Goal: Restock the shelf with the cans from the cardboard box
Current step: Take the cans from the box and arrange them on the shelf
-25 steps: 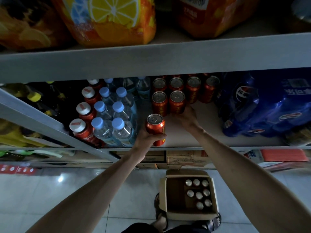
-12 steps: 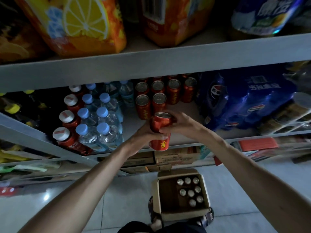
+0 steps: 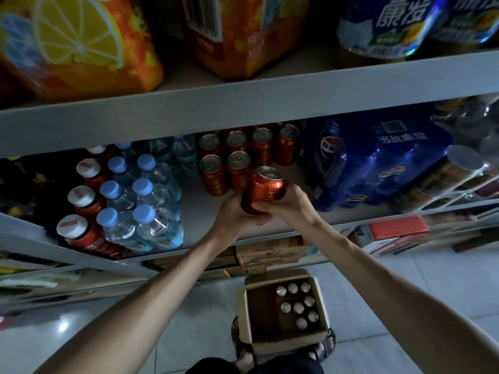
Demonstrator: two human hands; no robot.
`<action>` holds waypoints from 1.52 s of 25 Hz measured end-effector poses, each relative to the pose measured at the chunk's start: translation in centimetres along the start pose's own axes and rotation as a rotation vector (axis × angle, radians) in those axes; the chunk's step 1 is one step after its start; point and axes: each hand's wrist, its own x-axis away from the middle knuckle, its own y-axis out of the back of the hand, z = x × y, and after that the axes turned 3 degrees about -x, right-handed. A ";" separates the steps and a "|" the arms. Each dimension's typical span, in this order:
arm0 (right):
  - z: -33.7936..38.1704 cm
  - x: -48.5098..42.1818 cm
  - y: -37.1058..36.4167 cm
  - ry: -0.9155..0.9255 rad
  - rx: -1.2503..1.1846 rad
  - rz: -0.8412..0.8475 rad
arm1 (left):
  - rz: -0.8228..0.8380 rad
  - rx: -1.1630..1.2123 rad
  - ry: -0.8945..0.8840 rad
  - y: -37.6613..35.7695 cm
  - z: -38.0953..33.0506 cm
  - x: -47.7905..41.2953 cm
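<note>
The upper shelf [image 3: 243, 109] carries orange drink packs [image 3: 81, 49] printed with a lemon slice. One shows a barcode. To their right stand bottles with blue labels [image 3: 388, 22] in large white Chinese characters. On the shelf [image 3: 201, 209] below, a blue shrink-wrapped Pepsi pack [image 3: 378, 163] shows the round logo and upside-down Chinese writing. Blue-capped water bottles [image 3: 143, 184] fill the left side, with white-capped red bottles [image 3: 81, 195] beside them. Bare board runs between water and Pepsi, out to the front edge.

The cardboard box [image 3: 270, 344] sits open on the floor tiles, eight can tops showing inside. Six red cans [image 3: 237, 163] stand on the shelf, four behind two. A seventh can [image 3: 266, 188], gold lettering partly covered, tilts just right of the front pair, clasped by the left hand [image 3: 235, 214] and the right hand [image 3: 291, 203], both wrapped round it.
</note>
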 end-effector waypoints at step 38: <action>-3.0 -7.4 -1.4 0.144 -0.028 -0.095 | 0.112 -0.996 0.381 4.2 4.0 -0.5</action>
